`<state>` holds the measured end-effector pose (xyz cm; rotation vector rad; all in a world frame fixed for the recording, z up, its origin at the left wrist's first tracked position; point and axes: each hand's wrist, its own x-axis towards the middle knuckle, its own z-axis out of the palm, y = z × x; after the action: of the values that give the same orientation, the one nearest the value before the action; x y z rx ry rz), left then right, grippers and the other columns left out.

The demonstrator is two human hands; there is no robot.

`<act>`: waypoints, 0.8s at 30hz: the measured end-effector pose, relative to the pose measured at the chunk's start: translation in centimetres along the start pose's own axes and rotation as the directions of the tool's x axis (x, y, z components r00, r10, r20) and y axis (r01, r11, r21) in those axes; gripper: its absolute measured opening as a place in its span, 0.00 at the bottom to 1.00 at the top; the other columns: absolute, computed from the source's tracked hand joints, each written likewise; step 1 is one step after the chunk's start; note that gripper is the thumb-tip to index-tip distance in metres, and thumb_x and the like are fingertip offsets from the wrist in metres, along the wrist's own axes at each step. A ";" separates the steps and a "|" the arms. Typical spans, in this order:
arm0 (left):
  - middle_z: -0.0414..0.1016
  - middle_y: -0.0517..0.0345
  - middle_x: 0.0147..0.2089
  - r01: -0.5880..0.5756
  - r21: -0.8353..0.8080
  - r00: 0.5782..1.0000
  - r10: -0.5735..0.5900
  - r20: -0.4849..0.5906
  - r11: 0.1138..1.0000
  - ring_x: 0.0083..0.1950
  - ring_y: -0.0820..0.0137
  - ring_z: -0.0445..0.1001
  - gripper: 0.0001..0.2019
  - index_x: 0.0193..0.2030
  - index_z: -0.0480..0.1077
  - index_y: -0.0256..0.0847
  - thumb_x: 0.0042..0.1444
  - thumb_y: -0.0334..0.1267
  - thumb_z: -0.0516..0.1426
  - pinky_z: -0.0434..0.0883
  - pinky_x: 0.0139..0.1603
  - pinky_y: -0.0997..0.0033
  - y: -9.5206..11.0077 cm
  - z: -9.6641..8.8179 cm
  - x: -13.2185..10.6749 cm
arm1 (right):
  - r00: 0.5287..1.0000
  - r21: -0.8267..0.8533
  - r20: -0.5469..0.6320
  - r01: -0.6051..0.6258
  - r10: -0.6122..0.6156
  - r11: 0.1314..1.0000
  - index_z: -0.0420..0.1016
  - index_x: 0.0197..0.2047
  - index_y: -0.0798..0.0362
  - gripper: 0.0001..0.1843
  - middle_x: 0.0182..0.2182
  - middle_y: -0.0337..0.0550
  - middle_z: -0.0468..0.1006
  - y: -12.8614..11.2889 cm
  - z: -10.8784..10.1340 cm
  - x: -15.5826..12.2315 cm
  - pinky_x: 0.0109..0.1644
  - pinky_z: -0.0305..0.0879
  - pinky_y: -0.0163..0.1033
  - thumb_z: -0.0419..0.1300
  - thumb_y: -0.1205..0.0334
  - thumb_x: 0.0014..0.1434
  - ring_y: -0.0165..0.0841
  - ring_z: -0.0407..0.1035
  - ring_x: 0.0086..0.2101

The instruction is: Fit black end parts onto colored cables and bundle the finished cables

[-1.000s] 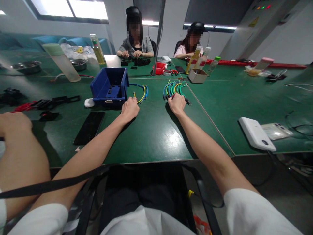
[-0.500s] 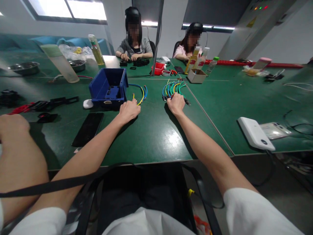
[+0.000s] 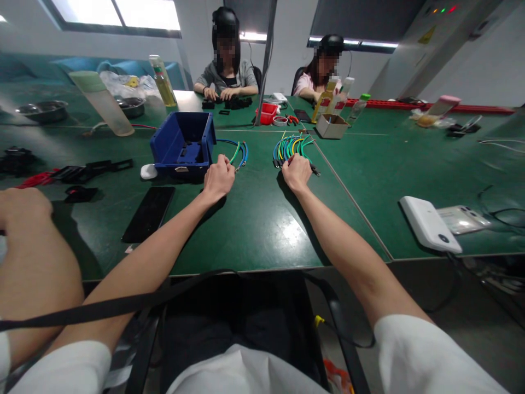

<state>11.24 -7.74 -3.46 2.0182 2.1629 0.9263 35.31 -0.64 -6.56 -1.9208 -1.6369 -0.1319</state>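
Note:
My left hand (image 3: pixel 220 176) is closed in a pinch just right of the blue bin's front corner. A short green cable (image 3: pixel 235 153) arcs up from its fingers, beside blue cables (image 3: pixel 245 153) on the table. The fingertips are partly hidden behind the hand's back. My right hand (image 3: pixel 297 172) is closed over the near end of a fanned bundle of short green, yellow and blue cables (image 3: pixel 292 145). Dark connector ends stick out on both sides of that hand. The open blue bin (image 3: pixel 162 143) holds small dark parts.
Left of my forearm lie a black phone (image 3: pixel 148 214) and a small white case (image 3: pixel 148 172). A white power bank (image 3: pixel 429 223) is at the right edge. Farther back stand a small carton (image 3: pixel 331 127), a red container (image 3: pixel 267 113) and several bottles. Two people sit across the table.
Where a yellow cable showed at my left hand, a green one now shows. That hand has turned more upright and shifted slightly. My right hand stays on the bundle.

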 end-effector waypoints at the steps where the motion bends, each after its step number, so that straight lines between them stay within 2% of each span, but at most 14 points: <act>1: 0.78 0.46 0.36 -0.002 -0.051 1.000 0.001 -0.028 0.999 0.37 0.58 0.77 0.11 0.47 0.67 0.39 0.63 0.36 0.47 0.66 0.38 0.64 0.0 0.1 0.1 | 1.000 0.007 -0.008 0.002 -0.002 1.000 0.76 0.43 0.61 0.13 0.41 0.61 0.78 0.0 0.0 0.0 0.49 0.66 0.52 0.53 0.64 0.61 0.48 0.70 0.45; 5: 0.72 0.54 0.28 -0.087 -0.270 0.984 0.041 -0.173 0.959 0.29 0.64 0.71 0.09 0.45 0.65 0.39 0.63 0.35 0.46 0.61 0.32 0.68 0.2 0.2 -0.1 | 0.994 0.067 -0.099 0.041 -0.034 0.997 0.75 0.41 0.60 0.11 0.39 0.59 0.78 -0.2 -0.2 -0.2 0.50 0.65 0.52 0.53 0.65 0.60 0.47 0.68 0.45; 8: 0.67 0.60 0.24 -0.199 -0.382 0.963 0.108 -0.248 0.903 0.24 0.68 0.66 0.08 0.45 0.63 0.40 0.64 0.36 0.46 0.57 0.29 0.69 0.7 0.2 -0.7 | 0.967 0.201 -0.217 0.176 -0.131 0.964 0.73 0.38 0.56 0.08 0.36 0.54 0.77 -1.0 -0.8 -0.7 0.50 0.64 0.50 0.54 0.63 0.61 0.44 0.68 0.43; 10: 0.65 0.63 0.22 -0.260 -0.418 0.951 0.156 -0.266 0.870 0.23 0.69 0.65 0.07 0.45 0.62 0.40 0.64 0.37 0.47 0.56 0.28 0.70 1.1 0.4 -1.2 | 0.928 0.351 -0.262 0.346 -0.263 0.870 0.71 0.36 0.53 0.07 0.32 0.48 0.75 -1.8 -1.2 -1.3 0.47 0.64 0.46 0.54 0.60 0.62 0.39 0.68 0.38; 12: 0.63 0.65 0.22 -0.298 -0.449 0.946 0.198 -0.257 0.842 0.23 0.70 0.63 0.07 0.45 0.62 0.41 0.64 0.37 0.47 0.55 0.27 0.70 1.4 0.7 -1.8 | 0.889 0.524 -0.242 0.456 -0.388 0.719 0.69 0.36 0.51 0.09 0.25 0.39 0.71 -2.8 -1.5 -2.2 0.40 0.63 0.40 0.55 0.56 0.63 0.33 0.66 0.29; 14: 0.61 0.66 0.21 -0.321 -0.490 0.945 0.242 -0.219 0.810 0.22 0.71 0.63 0.06 0.44 0.62 0.41 0.64 0.38 0.48 0.55 0.27 0.71 1.8 1.1 -2.3 | 0.879 0.679 -0.157 0.427 -0.450 0.597 0.69 0.38 0.51 0.13 0.21 0.34 0.67 -3.9 -1.5 -3.4 0.33 0.59 0.37 0.54 0.50 0.65 0.29 0.61 0.23; 17: 0.63 0.66 0.22 -0.316 -0.591 0.943 0.314 -0.111 0.742 0.22 0.73 0.63 0.07 0.43 0.64 0.40 0.63 0.39 0.50 0.57 0.26 0.73 2.3 1.5 -2.8 | 0.879 0.829 -0.018 0.280 -0.476 0.485 0.70 0.41 0.51 0.19 0.22 0.34 0.69 -5.3 -1.3 -5.0 0.30 0.58 0.35 0.53 0.43 0.65 0.28 0.62 0.23; 21: 0.73 0.60 0.28 -0.237 -0.709 0.937 0.349 0.014 0.664 0.25 0.73 0.70 0.09 0.44 0.66 0.38 0.62 0.40 0.52 0.63 0.28 0.74 2.5 1.6 -3.0 | 0.911 0.903 0.093 0.093 -0.402 0.420 0.68 0.42 0.51 0.21 0.24 0.35 0.71 -6.2 -0.8 -6.1 0.30 0.60 0.35 0.54 0.41 0.64 0.29 0.64 0.24; 24: 0.78 0.55 0.33 -0.237 -0.641 0.937 0.345 0.046 0.730 0.32 0.69 0.77 0.09 0.45 0.68 0.38 0.62 0.39 0.54 0.69 0.33 0.72 2.3 1.6 -2.7 | 0.923 0.916 0.144 0.011 -0.357 0.400 0.65 0.40 0.50 0.18 0.23 0.33 0.70 -6.3 -0.6 -6.4 0.30 0.62 0.35 0.54 0.42 0.64 0.28 0.64 0.23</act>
<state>14.34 -9.68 -4.72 1.9923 1.2090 1.2525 28.14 -6.08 -6.57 -0.8863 -1.5833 0.8897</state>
